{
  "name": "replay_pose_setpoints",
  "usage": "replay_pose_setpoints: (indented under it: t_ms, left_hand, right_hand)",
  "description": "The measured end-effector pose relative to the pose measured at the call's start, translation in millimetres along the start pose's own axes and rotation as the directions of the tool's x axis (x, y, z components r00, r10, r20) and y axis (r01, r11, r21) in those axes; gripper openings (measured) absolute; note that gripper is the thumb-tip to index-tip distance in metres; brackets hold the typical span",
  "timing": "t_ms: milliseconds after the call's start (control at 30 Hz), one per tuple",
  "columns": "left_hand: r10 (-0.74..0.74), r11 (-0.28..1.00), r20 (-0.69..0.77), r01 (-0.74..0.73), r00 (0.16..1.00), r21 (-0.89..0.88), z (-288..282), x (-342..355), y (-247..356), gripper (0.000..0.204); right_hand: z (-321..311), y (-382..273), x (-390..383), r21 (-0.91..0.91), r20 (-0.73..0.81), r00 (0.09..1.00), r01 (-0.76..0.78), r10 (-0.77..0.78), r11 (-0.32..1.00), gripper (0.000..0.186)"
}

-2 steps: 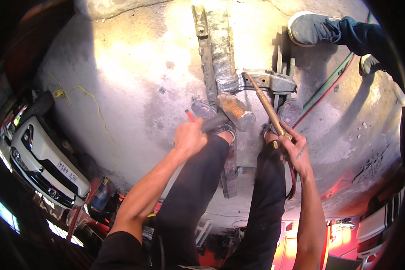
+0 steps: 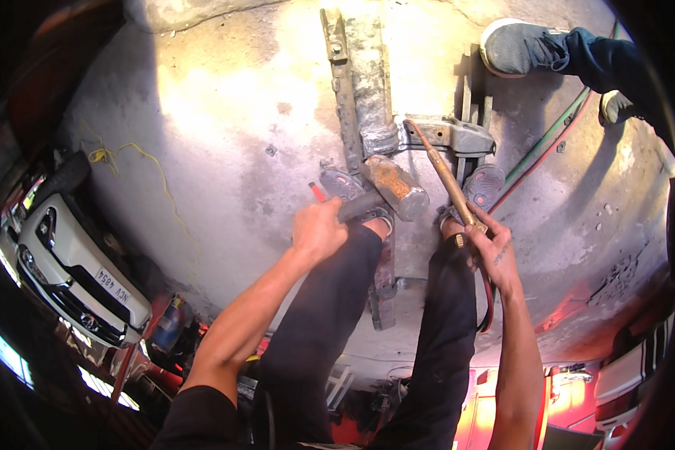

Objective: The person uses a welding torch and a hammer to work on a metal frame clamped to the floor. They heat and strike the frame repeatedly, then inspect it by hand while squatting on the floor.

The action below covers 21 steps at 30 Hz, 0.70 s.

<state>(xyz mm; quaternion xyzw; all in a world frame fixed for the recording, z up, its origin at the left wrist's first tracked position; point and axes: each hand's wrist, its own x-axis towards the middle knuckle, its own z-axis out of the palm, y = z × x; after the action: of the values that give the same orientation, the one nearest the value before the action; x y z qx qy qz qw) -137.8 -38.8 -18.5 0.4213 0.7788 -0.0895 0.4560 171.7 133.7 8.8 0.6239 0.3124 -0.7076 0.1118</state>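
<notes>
My left hand grips the handle of a heavy rusty sledgehammer, whose head rests against a long grey metal beam lying on the concrete floor. My right hand holds a brass-coloured gas torch whose tip reaches toward a metal bracket fixed to the beam. A red hose loops down from the torch by my right wrist. My dark-trousered legs and grey shoes stand on either side of the beam's lower part.
Another person's grey shoe and dark trouser leg stand at the upper right. Green and red hoses run across the floor there. A yellow cord lies at left. A white car sits at lower left.
</notes>
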Motion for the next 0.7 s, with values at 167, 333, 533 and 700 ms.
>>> replay_pose_setpoints:
  t_ms: [167,333,533,700]
  left_hand:
    - [0.054,0.997,0.117,-0.048,0.992,-0.06,-37.7,-20.9,57.4,0.029]
    - [0.515,0.828,0.01,-0.494,0.857,-0.265,-81.6,-41.8,125.6,0.028]
    - [0.743,0.487,-0.336,-0.812,0.578,-0.321,-90.5,-29.2,203.2,0.024]
    - [0.411,0.902,-0.115,-0.422,0.904,-0.089,-24.4,84.6,18.5,0.014]
  right_hand:
    - [-4.1,11.9,7.3,0.018,0.001,1.0,0.028,-0.028,0.999,0.053]
    - [0.4,21.6,20.5,-0.416,-0.035,0.979,0.167,-0.2,0.894,0.052]
    - [-10.6,11.9,18.6,-0.022,-0.013,0.995,0.099,-0.099,0.995,0.053]
    - [-19.1,2.1,25.4,-0.03,-0.006,0.999,-0.048,0.048,0.998,0.053]
